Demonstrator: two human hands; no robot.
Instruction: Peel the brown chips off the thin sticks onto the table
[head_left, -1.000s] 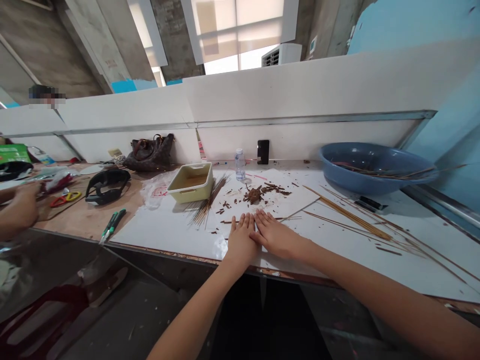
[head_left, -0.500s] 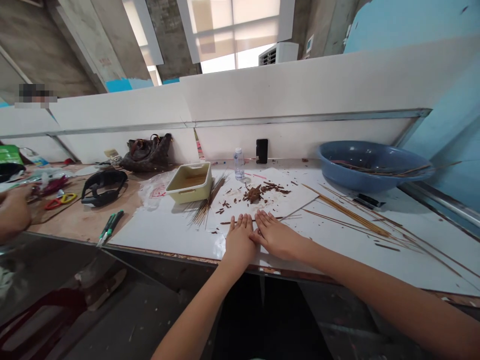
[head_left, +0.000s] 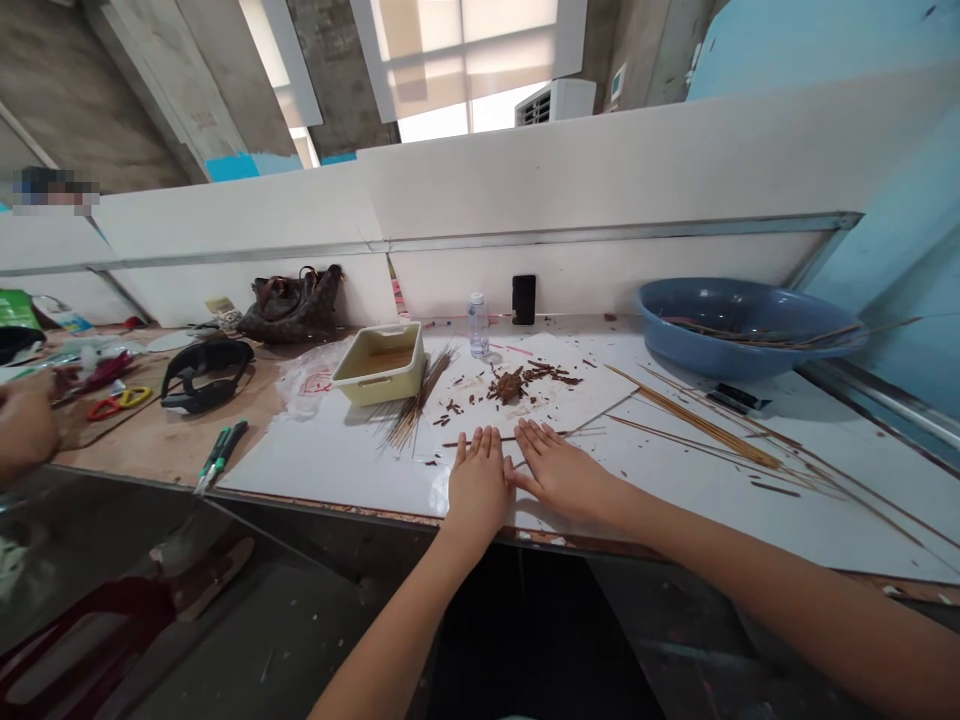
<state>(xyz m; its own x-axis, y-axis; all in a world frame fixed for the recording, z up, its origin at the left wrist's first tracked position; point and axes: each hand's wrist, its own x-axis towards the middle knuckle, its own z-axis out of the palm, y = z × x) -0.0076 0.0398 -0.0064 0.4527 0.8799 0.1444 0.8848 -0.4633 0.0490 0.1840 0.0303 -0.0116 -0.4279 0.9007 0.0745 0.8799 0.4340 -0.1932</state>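
Both hands bare, flat and palm-down on the near edge of the white sheet (head_left: 337, 465), which covers part of the bench (head_left: 150, 445). Left hand (head_left: 480, 485) and right hand (head_left: 555, 475) lie just beside each other, fingers spread, neither closed on anything. Whether they touch at the thumb side: cannot tell.

Thin stick (head_left: 510, 440) lies crosswise on the sheet, just beyond the fingertips; nearest item to both hands. Brown chips (head_left: 510, 385) in a small heap on the sheet, farther from the hands, with scattered bits around. Fanned bundle of sticks (head_left: 412, 415) on the sheet, left of the heap; its end rests against cream tray (head_left: 379, 365), which sits at the sheet's far left.

Right of the sheet's middle, long loose sticks (head_left: 697, 425) lie in a slanting spread. Blue basin (head_left: 750, 330) beyond them, holding more sticks. Water bottle (head_left: 478, 325) and upright phone (head_left: 523, 298) behind the sheet, against the wall.

Left of the sheet: green-handled tool (head_left: 221, 450), black goggles (head_left: 206, 375), red-and-yellow scissors (head_left: 116, 403), brown handbag (head_left: 292, 312). Co-worker's hand (head_left: 26, 425) at far left, well apart from the sheet.
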